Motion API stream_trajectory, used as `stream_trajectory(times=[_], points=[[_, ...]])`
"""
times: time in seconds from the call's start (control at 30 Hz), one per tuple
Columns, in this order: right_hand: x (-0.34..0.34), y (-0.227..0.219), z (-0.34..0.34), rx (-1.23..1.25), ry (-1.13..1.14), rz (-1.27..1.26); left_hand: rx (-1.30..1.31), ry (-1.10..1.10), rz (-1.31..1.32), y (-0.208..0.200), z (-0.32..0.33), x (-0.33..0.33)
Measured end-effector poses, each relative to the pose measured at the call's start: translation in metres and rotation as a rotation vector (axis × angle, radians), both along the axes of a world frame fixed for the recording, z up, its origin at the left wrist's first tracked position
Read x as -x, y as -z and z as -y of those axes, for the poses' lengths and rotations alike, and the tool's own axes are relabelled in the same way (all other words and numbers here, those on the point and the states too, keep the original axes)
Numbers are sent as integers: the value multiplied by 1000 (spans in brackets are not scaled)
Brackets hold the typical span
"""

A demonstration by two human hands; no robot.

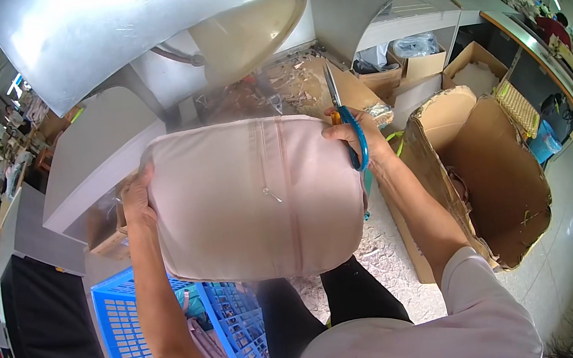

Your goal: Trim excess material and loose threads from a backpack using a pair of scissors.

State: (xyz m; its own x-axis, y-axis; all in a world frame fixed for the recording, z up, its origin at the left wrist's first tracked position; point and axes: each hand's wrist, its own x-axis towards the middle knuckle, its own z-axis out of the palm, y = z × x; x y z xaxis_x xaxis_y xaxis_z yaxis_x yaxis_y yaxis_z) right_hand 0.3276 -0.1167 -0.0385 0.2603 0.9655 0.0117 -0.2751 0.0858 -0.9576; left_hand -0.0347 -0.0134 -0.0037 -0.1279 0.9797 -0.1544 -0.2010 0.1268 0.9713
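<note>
A pale pink fabric bag (220, 204), boxy with rounded corners, is held up in front of me with a broad face turned toward me. Down the middle of that face runs a zipper (272, 194) with a small metal pull. My left hand (138, 197) grips the bag's left edge, thumb on the near face and the other fingers mostly hidden. At the right edge, my right hand (367, 139) is closed round teal-handled scissors (346, 114), blades pointing away from me. Its thumb and fingers also press on the bag's upper right side.
Below left stands a blue plastic basket (126, 336) containing fabric pieces. To the right is a tall, worn cardboard box (501, 176). A silver metal surface (201, 3) spans the far side, above a floor strewn with scraps. Grey tables (101, 151) flank me; people sit farther off.
</note>
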Motion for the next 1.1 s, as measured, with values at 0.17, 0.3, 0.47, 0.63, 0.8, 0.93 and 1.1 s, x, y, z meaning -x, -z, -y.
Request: stream_trajectory(times=[0.17,0.3,0.47,0.63,0.8,0.93,1.1], points=[[1,-2,1,-9,9,-2,-51,44,-7,2,-3,3],[0,-2,2,-7,14,-17,-123,-25,34,-2,1,-4],[-2,0,3,-38,42,-12,-142,-24,3,-12,10,-15],[-4,0,5,-56,59,-37,-123,-45,-9,-14,10,-17],[-5,2,4,-39,49,-29,-119,-27,19,-10,8,-16],[-5,1,2,-62,47,-13,-106,-25,8,-11,8,-16],[-5,2,6,-41,39,-41,-90,-33,4,-11,10,-18]])
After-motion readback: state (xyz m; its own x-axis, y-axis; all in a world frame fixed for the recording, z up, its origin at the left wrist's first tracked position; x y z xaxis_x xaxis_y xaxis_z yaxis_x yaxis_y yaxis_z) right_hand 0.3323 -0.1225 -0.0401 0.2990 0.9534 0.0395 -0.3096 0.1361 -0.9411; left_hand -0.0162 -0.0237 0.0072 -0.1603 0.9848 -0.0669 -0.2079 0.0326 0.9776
